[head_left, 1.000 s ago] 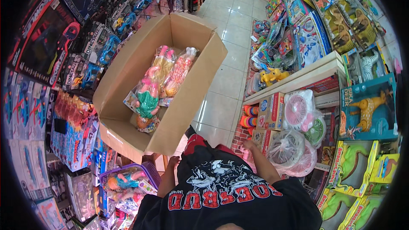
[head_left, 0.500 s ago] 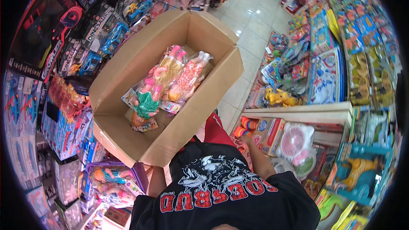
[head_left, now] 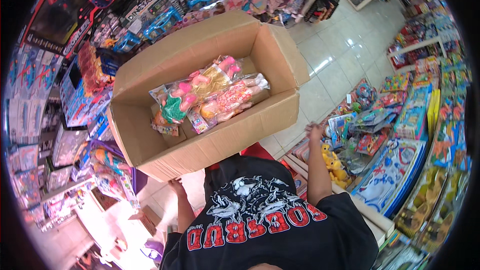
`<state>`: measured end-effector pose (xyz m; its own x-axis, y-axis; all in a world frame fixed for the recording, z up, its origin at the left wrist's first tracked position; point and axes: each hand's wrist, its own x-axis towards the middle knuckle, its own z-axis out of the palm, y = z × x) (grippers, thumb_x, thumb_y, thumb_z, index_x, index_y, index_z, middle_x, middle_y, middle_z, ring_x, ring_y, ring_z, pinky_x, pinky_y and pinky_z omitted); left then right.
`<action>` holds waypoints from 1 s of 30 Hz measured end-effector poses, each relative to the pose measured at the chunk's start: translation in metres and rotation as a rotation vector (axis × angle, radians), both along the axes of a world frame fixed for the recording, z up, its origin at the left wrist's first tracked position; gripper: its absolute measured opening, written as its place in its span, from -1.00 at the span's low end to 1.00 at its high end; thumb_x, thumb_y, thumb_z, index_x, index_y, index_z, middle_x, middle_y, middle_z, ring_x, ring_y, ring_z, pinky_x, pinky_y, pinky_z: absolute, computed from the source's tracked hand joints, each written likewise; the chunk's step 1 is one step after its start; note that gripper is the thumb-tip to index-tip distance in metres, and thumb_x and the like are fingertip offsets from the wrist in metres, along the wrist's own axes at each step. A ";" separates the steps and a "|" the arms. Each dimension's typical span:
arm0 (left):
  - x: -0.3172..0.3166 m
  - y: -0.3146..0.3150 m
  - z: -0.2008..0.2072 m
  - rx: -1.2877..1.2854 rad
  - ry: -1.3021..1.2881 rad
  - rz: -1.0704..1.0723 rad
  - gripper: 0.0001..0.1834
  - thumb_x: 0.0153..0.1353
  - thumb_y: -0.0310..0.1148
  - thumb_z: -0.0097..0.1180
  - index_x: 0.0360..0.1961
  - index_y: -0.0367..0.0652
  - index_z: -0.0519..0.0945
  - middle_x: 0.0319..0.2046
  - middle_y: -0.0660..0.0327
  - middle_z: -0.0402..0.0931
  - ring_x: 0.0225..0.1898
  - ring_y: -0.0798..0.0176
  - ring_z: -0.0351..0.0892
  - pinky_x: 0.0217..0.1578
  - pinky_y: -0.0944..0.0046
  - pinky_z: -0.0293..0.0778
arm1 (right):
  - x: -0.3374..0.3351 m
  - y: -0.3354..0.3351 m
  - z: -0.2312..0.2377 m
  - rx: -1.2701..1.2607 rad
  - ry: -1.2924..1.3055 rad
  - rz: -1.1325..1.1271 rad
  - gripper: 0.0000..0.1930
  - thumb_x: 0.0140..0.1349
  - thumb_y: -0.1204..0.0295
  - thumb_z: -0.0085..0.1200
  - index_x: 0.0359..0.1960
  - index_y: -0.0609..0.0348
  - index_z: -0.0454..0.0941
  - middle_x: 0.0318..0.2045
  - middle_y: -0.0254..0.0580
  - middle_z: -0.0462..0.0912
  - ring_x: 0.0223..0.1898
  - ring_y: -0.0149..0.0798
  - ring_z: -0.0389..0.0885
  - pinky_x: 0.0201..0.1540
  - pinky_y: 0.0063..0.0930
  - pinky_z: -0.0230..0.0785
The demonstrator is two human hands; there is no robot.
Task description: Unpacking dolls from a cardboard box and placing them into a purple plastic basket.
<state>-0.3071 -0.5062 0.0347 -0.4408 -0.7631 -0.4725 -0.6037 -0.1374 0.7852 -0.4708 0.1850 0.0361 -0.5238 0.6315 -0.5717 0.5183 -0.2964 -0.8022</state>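
Note:
A brown cardboard box point(head_left: 220, 145) stands open in front of me, tilted in the view. Inside lie several plastic-bagged dolls: one in a green outfit point(head_left: 173, 109), one in a gold outfit point(head_left: 210, 82) and one in a pink-orange patterned outfit point(head_left: 231, 101). My left hand point(head_left: 176, 186) is just below the box's near lower edge, fingers loosely apart. Whether its fingertips touch the cardboard is hard to see. My right hand point(head_left: 314, 131) is raised to the right of the box, beside the toy shelf, with fingers apart and nothing visible in it.
Packaged toys crowd the left side, including blue toy cars point(head_left: 162, 22) and a purple basket point(head_left: 137, 177) of bagged dolls. On the right, a low shelf holds yellow toy animals point(head_left: 335, 165) and bagged toys. A white tiled floor point(head_left: 340, 55) runs between the displays.
The view has turned right, and the box sits flatter. My right hand has lifted away from the orange stacked toys at the lower shelf. My left hand now shows below the box.

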 end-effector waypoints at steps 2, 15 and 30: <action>0.007 0.009 0.034 -0.138 0.071 0.040 -0.61 0.46 -0.15 -0.24 0.09 -0.21 0.39 -0.22 0.17 0.52 -0.27 0.27 0.54 -0.36 0.29 0.40 | -0.059 -0.002 0.070 0.141 0.055 -0.065 -0.77 0.32 0.34 -0.09 -0.11 0.10 0.55 -0.41 -0.31 0.63 -0.45 -0.36 0.60 -0.49 -0.53 0.37; -0.134 0.052 0.255 -0.686 0.652 0.135 -0.74 0.44 -0.30 -0.11 -0.07 -0.30 0.46 -0.13 0.14 0.44 -0.16 0.24 0.40 -0.10 0.22 0.33 | -0.238 -0.211 0.309 -0.055 0.678 0.417 -0.87 0.33 0.37 0.06 -0.25 0.12 0.60 -0.52 -0.43 0.51 -0.48 -0.53 0.44 -0.40 -0.63 0.25; -0.298 0.105 0.246 -0.342 0.048 -1.169 -0.40 0.36 -0.13 -0.03 0.29 -0.32 0.32 0.28 -0.19 0.29 0.31 -0.18 0.28 0.27 0.04 0.26 | -0.254 -0.396 0.216 -0.115 -0.239 1.604 -0.52 0.27 0.28 0.05 0.14 0.33 0.43 -0.01 -0.08 0.59 -0.15 -0.27 0.63 -0.13 -0.37 0.48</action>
